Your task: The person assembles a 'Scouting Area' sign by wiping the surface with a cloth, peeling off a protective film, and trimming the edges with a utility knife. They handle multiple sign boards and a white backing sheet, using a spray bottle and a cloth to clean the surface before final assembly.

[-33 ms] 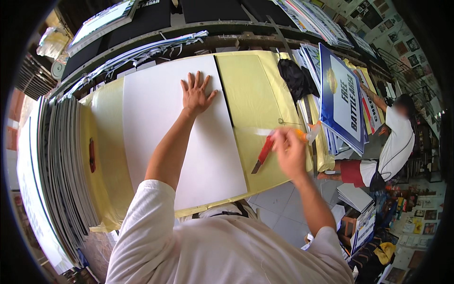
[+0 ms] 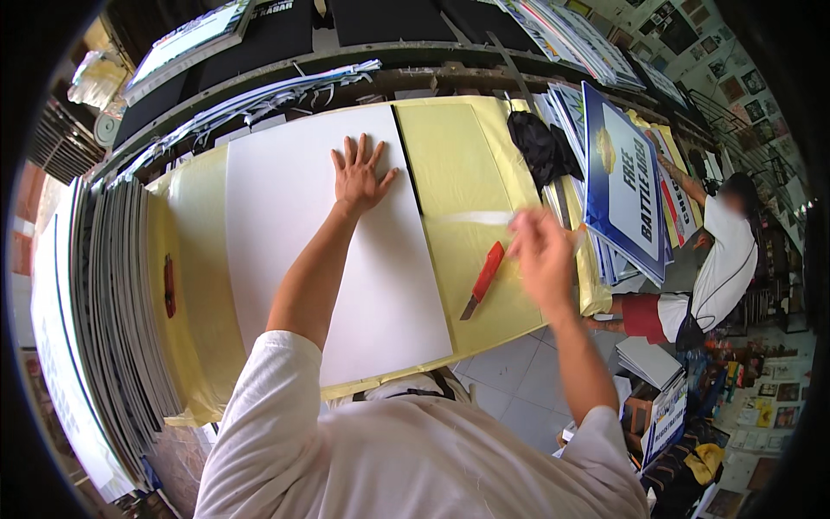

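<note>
A large white board [image 2: 294, 251] lies on the yellow-covered table, a black strip [image 2: 405, 160] along the upper part of its right edge. My left hand [image 2: 360, 177] rests flat on the board near its far right part, fingers spread. To the right, above the table, my right hand [image 2: 543, 255] is closed and blurred by motion. From its fingertips a thin whitish strip [image 2: 471, 218], perhaps tape, stretches left toward the board's edge. Beside that hand a red-handled cutter knife [image 2: 486, 277] lies on the yellow cover, blade toward me.
Another red cutter [image 2: 169, 285] lies left of the board. A stack of boards [image 2: 117, 294] stands at the left edge. Printed signs [image 2: 627, 177] lean at the right, near a black cloth bundle [image 2: 543, 145]. A person in a white shirt [image 2: 722, 246] stands beyond.
My right hand has shifted slightly up and right, and the whitish strip shows longer. The orange thing near that hand is now mostly hidden. My left hand stays put.
</note>
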The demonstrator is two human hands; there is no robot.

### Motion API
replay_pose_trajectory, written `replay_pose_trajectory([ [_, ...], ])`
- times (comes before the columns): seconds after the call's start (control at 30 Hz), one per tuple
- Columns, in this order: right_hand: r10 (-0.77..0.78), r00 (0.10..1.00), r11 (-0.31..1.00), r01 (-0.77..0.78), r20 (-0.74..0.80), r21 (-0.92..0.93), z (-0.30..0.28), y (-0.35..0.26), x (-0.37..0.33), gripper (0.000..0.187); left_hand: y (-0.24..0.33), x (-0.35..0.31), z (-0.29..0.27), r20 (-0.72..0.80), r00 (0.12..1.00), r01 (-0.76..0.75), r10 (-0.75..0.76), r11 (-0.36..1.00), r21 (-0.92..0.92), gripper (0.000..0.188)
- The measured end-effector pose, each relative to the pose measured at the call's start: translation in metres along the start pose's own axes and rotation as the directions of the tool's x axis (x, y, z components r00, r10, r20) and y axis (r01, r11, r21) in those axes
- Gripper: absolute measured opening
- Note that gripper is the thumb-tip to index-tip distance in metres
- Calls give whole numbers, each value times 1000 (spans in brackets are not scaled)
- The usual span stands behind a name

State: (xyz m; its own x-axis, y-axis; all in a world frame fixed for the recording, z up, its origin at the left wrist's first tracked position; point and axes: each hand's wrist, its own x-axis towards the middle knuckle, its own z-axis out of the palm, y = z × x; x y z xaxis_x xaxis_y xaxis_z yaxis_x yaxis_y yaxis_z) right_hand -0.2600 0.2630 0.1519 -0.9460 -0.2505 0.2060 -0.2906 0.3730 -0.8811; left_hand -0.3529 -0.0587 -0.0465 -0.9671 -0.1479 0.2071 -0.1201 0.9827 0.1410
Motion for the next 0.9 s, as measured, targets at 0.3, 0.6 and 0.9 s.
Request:
replay_pose_trajectory([
  [0.3, -216, 973, 929, 231, -82, 289, -36, -154, 244, 28, 2, -3, -12, 3, 1000, 0, 0, 998, -65, 75],
  [0.6, -217, 974, 906, 175, 67, 386, -38, -193, 425, 30, 7, -16, -12, -13, 999, -46, 45, 986, -159, 76],
  [0.9, -221, 973, 926, 230, -65, 299, -33, -203, 496, 44, 11, -40, -20, -36, 996, -91, 86, 984, -154, 75],
])
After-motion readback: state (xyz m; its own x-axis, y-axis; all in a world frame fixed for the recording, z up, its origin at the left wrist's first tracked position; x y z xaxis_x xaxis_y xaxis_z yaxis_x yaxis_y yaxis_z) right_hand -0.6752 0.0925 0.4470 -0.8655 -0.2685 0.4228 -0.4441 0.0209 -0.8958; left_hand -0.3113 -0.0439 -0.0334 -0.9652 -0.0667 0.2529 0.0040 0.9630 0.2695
